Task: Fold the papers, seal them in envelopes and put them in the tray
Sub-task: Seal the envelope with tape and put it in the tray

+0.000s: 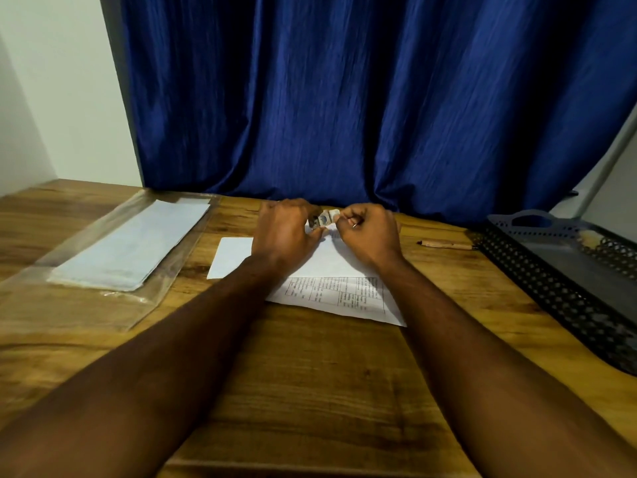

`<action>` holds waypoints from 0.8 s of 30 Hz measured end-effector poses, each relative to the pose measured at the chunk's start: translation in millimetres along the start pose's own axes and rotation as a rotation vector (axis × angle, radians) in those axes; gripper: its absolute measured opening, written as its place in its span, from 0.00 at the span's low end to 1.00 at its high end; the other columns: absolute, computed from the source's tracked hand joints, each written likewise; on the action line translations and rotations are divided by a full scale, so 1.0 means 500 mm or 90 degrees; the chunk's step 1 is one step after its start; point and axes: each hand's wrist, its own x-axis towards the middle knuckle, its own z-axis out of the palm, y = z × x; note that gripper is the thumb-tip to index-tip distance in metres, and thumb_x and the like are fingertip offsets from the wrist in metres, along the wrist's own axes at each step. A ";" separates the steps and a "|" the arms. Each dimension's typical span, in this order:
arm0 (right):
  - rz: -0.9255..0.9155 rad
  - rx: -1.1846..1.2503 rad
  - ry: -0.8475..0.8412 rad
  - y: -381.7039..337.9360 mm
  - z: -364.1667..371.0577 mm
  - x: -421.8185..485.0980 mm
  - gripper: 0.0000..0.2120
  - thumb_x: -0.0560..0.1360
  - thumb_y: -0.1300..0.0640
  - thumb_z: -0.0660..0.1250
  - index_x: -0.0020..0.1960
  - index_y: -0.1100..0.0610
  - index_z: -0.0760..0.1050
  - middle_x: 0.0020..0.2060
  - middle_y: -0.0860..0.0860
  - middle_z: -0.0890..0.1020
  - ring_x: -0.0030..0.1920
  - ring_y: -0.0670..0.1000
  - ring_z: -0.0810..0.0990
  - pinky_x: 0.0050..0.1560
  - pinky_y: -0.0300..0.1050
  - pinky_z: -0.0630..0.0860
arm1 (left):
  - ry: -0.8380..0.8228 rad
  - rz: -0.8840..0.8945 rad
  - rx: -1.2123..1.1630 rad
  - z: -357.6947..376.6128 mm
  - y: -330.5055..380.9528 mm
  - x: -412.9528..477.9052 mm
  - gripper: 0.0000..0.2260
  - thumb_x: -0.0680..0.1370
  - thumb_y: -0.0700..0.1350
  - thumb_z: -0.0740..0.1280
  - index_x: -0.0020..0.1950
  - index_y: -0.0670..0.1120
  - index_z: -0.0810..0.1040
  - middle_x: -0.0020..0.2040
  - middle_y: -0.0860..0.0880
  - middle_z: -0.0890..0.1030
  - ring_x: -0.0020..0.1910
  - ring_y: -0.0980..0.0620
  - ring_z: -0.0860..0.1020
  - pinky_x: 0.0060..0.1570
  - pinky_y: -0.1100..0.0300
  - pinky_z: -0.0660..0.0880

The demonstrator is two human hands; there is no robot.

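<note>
— Forearms stretch from the near edge of the bench (310,374) toward its far edge; why so far out?
— Left hand (282,232) and right hand (368,232) meet over the printed paper (337,298), backs up, fingers curled, both pinching a small labelled item (325,219), probably something for sealing
— And the tray (565,270)?
— Waiting at the right edge, well apart from the paper
</note>
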 end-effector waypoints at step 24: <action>-0.214 0.114 -0.184 0.018 -0.017 0.016 0.02 0.76 0.58 0.76 0.46 0.55 0.87 0.47 0.46 0.84 0.47 0.44 0.83 0.45 0.36 0.79 | -0.055 -0.079 -0.134 0.009 -0.003 -0.011 0.17 0.77 0.44 0.75 0.65 0.57 0.81 0.60 0.55 0.83 0.61 0.52 0.78 0.67 0.40 0.71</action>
